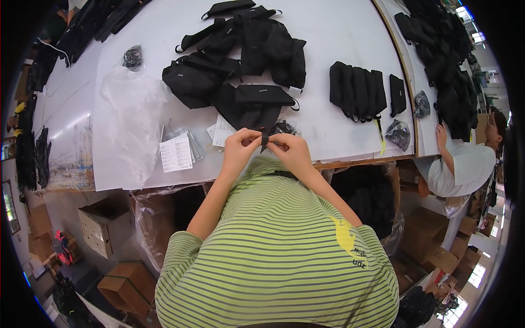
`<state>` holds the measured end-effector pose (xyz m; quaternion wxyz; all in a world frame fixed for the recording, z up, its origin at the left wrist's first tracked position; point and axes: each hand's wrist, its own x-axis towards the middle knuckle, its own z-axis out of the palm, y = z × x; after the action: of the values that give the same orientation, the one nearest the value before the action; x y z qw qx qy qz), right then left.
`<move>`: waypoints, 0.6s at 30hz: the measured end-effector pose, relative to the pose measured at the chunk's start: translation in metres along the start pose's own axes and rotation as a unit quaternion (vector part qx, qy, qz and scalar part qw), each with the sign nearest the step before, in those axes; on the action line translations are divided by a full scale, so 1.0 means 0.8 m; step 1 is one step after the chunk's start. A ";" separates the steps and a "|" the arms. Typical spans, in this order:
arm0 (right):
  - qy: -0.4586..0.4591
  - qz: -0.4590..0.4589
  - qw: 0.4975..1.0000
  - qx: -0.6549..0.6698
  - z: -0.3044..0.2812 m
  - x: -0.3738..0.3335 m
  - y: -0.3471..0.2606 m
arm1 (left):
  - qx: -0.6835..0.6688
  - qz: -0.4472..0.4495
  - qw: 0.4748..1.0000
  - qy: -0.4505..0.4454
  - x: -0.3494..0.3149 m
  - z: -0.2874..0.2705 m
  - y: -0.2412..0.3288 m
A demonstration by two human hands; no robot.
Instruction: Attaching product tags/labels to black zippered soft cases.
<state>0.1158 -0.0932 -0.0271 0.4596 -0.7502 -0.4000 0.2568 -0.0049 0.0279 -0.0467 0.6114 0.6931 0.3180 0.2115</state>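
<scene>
At the table's near edge, my left hand (239, 148) and my right hand (291, 150) meet in front of my chest. Both pinch a small black strap (264, 140) between thumbs and fingers. Just beyond them lies a black fabric pouch (263, 96) on a darker piece of cloth; whether the strap joins it I cannot tell. Beside my right hand is a tangle of thin black cords (285, 127). White printed tags (221, 130) lie by my left hand, and a stack of more tags (178, 153) is farther left.
A heap of black pouches (210, 74) covers the table's middle. To the right lie a row of black pouches (358, 92) and a bag of small black parts (398, 134). Clear plastic sheeting (128, 109) spreads at left. A co-worker (465, 167) stands at right; cardboard boxes (126, 287) are below.
</scene>
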 end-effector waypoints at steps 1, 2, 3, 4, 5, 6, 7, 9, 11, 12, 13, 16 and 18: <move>-0.005 -0.001 1.000 -0.012 -0.001 0.000 0.001 | 0.014 -0.004 1.000 -0.016 0.000 0.000 0.003; -0.007 0.000 1.000 -0.012 -0.002 -0.001 0.001 | 0.013 -0.006 1.000 -0.015 -0.001 -0.001 0.002; -0.014 -0.001 1.000 -0.017 -0.003 -0.001 0.001 | 0.015 0.001 1.000 -0.025 0.001 -0.004 0.002; -0.021 -0.003 1.000 -0.022 -0.004 0.000 0.001 | 0.017 0.008 0.999 -0.035 0.001 -0.005 0.002; -0.023 -0.002 0.999 -0.023 -0.005 0.000 0.000 | 0.016 0.006 0.999 -0.034 0.001 -0.005 0.004; -0.030 0.023 0.999 -0.005 -0.005 0.000 -0.001 | 0.033 0.026 0.999 -0.025 0.002 -0.006 0.009; -0.037 0.049 0.998 0.012 -0.006 0.001 -0.001 | 0.049 0.046 0.998 -0.016 0.002 -0.006 0.013; -0.017 0.080 0.983 0.165 -0.005 0.006 0.008 | 0.009 0.056 0.998 0.021 0.001 -0.007 0.023; -0.013 0.117 0.928 0.353 -0.017 0.010 0.015 | -0.031 0.066 0.996 0.056 0.003 -0.008 0.036; -0.014 0.118 0.928 0.353 -0.025 0.012 0.007 | -0.118 0.053 0.991 0.040 0.003 -0.011 0.044; -0.005 0.123 0.923 0.366 -0.031 0.014 -0.001 | -0.202 0.040 0.978 0.026 0.001 -0.014 0.049; -0.010 0.126 0.912 0.389 -0.046 0.019 -0.021 | -0.312 -0.036 0.946 -0.079 -0.003 -0.028 0.059; -0.022 0.130 0.912 0.389 -0.049 0.018 -0.030 | -0.281 -0.030 0.956 -0.084 -0.009 -0.020 0.069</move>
<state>0.1444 -0.0941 0.0114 0.6686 -0.5517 -0.1777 0.4658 -0.0110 0.0317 0.0111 0.8120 0.4986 0.2139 0.2152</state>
